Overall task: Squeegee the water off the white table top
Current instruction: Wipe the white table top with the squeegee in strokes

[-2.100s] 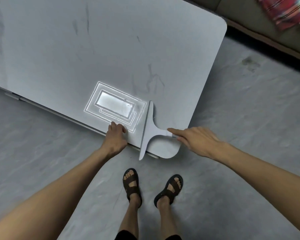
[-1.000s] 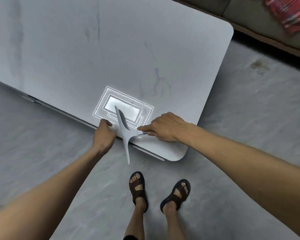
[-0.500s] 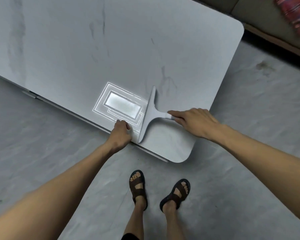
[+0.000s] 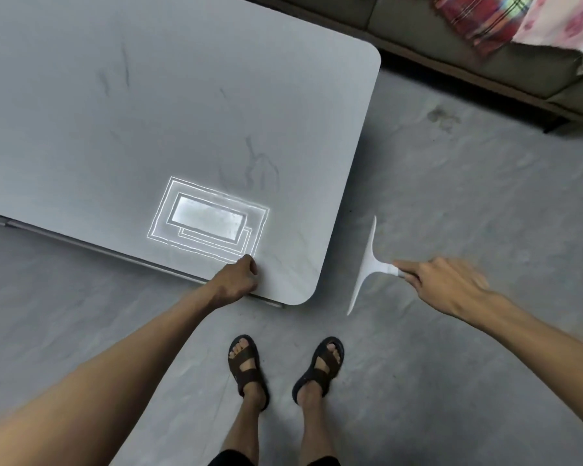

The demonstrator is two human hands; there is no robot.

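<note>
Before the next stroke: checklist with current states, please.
1. Grip: right hand holds the white plastic squeegee by its handle: ok.
2. Contact: not ok; squeegee hangs over the grey floor, off the white table top.
3. Brace: left hand grips the table top's near edge: ok.
4. Water left: cannot tell; faint dark streaks show.
5. Feet: sandalled feet apart from squeegee: ok.
</note>
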